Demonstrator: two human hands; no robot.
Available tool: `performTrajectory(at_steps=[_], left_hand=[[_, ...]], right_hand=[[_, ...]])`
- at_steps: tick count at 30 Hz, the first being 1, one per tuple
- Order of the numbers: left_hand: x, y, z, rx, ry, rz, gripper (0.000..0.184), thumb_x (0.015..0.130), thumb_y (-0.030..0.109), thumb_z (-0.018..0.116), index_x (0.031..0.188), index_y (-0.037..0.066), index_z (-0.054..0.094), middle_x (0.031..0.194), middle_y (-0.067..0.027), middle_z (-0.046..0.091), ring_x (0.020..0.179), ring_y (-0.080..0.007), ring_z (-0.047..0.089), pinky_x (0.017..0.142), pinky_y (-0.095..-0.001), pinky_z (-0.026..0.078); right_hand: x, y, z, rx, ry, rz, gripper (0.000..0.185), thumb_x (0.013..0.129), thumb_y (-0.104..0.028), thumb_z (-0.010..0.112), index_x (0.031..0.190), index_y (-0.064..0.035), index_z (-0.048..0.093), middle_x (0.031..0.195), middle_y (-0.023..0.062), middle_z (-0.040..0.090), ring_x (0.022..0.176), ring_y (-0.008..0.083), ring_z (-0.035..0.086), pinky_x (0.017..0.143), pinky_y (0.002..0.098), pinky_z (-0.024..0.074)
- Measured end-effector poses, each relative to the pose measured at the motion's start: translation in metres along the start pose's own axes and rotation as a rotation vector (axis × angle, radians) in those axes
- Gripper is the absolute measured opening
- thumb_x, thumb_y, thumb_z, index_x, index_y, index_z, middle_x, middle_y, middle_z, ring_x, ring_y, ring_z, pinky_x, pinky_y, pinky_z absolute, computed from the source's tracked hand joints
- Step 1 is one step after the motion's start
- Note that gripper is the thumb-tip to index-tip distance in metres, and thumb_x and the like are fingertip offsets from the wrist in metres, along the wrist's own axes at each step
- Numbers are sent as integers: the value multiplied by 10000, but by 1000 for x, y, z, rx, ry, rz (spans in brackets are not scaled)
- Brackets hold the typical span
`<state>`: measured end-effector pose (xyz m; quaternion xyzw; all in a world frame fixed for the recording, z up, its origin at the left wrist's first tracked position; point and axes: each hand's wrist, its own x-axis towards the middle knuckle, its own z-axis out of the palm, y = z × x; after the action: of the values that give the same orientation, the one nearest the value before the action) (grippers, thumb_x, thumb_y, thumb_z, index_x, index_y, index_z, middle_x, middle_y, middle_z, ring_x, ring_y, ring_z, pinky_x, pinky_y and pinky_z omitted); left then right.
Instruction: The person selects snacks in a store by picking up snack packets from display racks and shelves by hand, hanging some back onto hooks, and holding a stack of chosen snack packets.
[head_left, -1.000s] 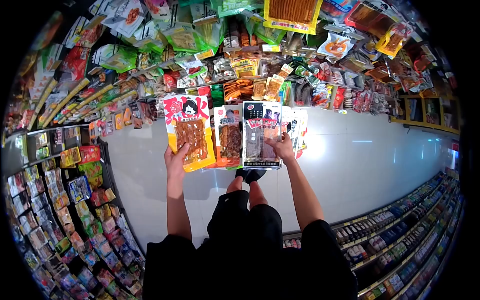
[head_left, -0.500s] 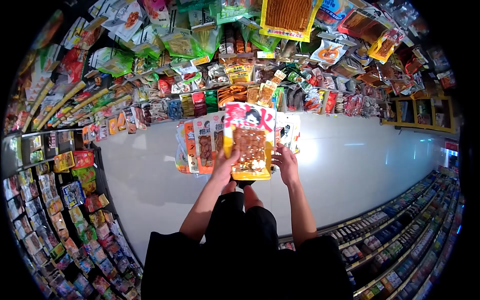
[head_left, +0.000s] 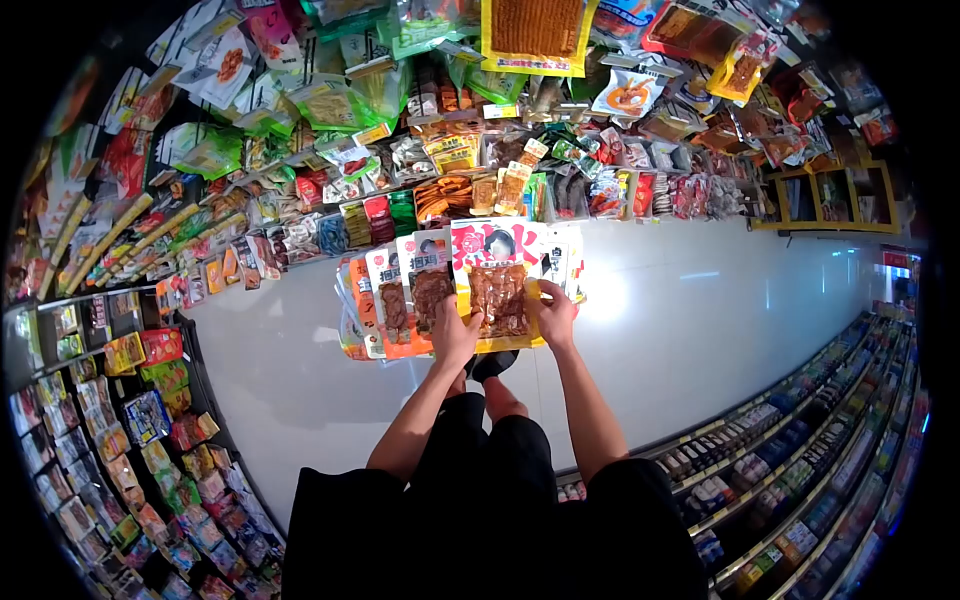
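Observation:
A yellow-and-white snack packet (head_left: 500,295) with large red lettering and brown food showing through its window faces me, upright, at the centre. My left hand (head_left: 455,335) is closed on its lower left edge, thumb in front. On the right edge, the thumb and fingers of my right hand (head_left: 553,315) pinch the same packet. Several more packets fan out behind it: white-and-orange packets (head_left: 430,285) to the left, an orange one (head_left: 362,300) farther left, and a white one (head_left: 565,255) with dark lettering at the right. What supports these is hidden.
Ahead runs a shelf of bagged snacks (head_left: 460,190), with large packets (head_left: 535,35) hanging above. A rack of small packets (head_left: 150,440) stands at the left. Low shelves of goods (head_left: 790,460) line the right, beyond the pale tiled floor (head_left: 700,330). A yellow-framed rack (head_left: 830,200) is at the far right.
My right hand has gone from spread fingers beside the packet to pinching its right edge. The front packet is slightly lower, and more of the packets behind show at its left.

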<state>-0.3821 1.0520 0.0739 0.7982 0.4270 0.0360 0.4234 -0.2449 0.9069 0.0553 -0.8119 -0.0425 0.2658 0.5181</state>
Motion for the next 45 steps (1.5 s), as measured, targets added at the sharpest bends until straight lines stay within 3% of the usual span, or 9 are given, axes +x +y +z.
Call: performTrajectory(at_steps=[4,8,13,17,21,29,33,38,45], left_hand=[[-6,1,2,131,2,-38,512,772,277,710,1153,50,455,1092,-164,518,1015,-351,542,806,-459,466],[-6,4,1,204,27,-52,541,773,316,706,1163,41,450,1130,-160,501,1036,-349,527,835,-456,455],[-12,21,2,360,178,-1,598,766,291,711,1210,17,418,1180,-214,433,1113,-397,446,901,-476,401],[-22,57,27,346,354,136,597,766,252,711,1222,20,404,1180,-219,386,1143,-414,371,959,-523,322],[-57,145,80,364,374,236,604,746,222,722,1231,26,422,1222,-242,367,1153,-423,361,997,-506,297],[-96,246,219,132,5,315,573,737,283,726,1174,17,468,1160,-229,412,1111,-415,417,973,-479,352],[-87,276,239,121,-88,338,510,777,282,699,1153,15,480,1149,-223,479,1112,-386,453,960,-465,372],[-55,299,258,-229,-177,314,369,815,157,687,1091,-12,510,920,-111,622,851,-188,611,751,-290,492],[37,364,300,-561,-244,242,402,840,193,692,1136,-9,510,906,-69,609,830,-127,579,735,-266,478]], right_hand=[[-5,-1,-4,-96,-37,-138,460,788,-148,652,1198,37,554,1001,211,658,902,256,653,774,330,509],[-10,3,-17,-13,-122,-22,496,778,-167,662,1219,30,546,1063,227,640,1009,303,622,859,357,482],[-23,23,-71,5,-117,-15,403,811,-150,651,1155,47,573,846,120,643,775,161,596,703,298,479],[-55,54,-140,-107,-225,-54,300,823,-174,651,1055,14,621,868,171,659,814,218,631,742,345,490],[-81,116,-219,-144,-385,58,434,813,-277,664,1106,40,612,1014,173,668,953,252,640,856,333,488],[-72,155,-377,-80,-67,187,452,781,-276,673,1077,61,617,1001,208,667,945,286,646,843,352,497],[-35,143,-418,-7,26,145,416,802,-249,663,1069,66,613,976,186,671,904,248,640,813,345,496],[16,111,-435,48,-29,50,372,831,-190,663,1089,68,591,916,124,663,807,181,616,743,310,498],[121,45,-463,-2,-69,-86,330,834,-179,659,1056,61,611,907,120,664,833,179,621,765,305,498]])
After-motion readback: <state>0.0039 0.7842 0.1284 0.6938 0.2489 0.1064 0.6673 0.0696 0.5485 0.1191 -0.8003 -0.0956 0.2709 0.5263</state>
